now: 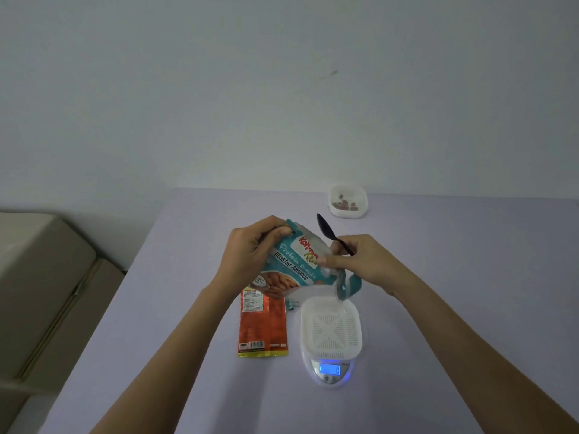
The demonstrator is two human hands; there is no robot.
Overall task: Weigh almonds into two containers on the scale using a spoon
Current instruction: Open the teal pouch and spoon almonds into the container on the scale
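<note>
Left hand [250,255] grips tilted almond bag [291,264] by its top corner, above the table. Orange packet [261,327] lies flat beneath. Right hand [363,261]: fingers curled round black spoon [326,228], thumb on bag. White container [332,327] sits on scale [329,371]. Far container [347,202] holds almonds.

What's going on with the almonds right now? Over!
Left hand grips bag. Right hand holds spoon, pinches bag's mouth. Container on scale empty; far container has a few almonds. Orange packet beside scale, not blocking.
</note>
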